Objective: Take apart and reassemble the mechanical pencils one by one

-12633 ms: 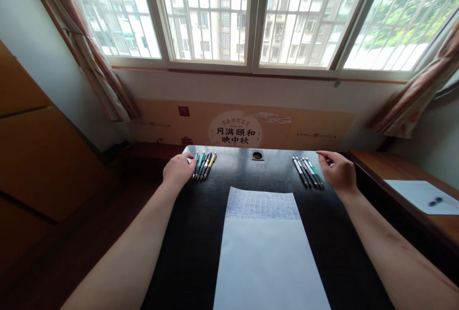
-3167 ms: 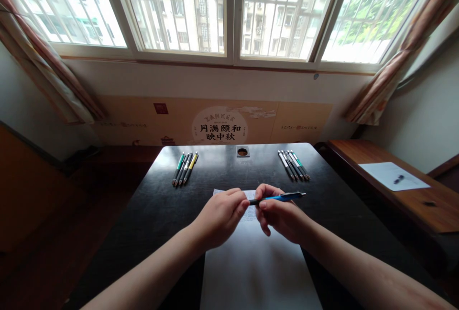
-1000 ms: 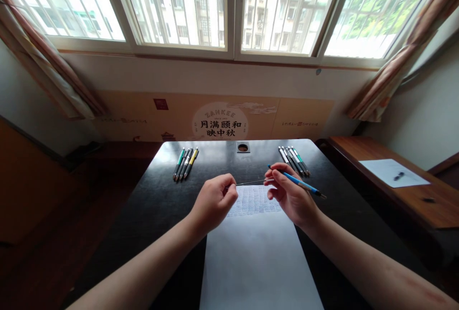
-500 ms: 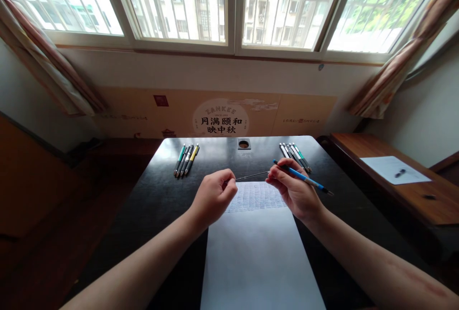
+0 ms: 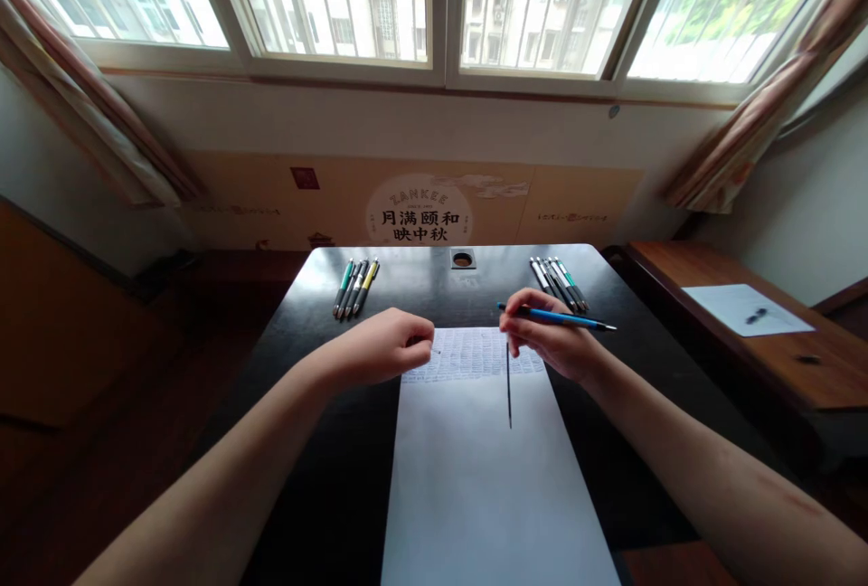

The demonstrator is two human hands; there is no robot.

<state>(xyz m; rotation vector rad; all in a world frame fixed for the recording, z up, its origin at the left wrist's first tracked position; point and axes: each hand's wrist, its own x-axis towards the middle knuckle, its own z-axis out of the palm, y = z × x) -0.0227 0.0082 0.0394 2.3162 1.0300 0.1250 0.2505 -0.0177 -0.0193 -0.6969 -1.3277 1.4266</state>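
My right hand is closed on a blue pen, which lies level with its tip to the right. The same hand pinches a thin dark refill that hangs down over the white sheet. My left hand is curled in a loose fist at the sheet's top left corner; whatever is in it is hidden. The sheet lies on the black table, with small writing across its top strip.
Several pens lie in a row at the table's far left, and several more pens at the far right. A small round hole sits at the far edge. A wooden side desk with a paper stands to the right.
The refill was stretched level between both hands; now my left hand has let go of it and it hangs down from my right hand. The blue pen has tilted level.
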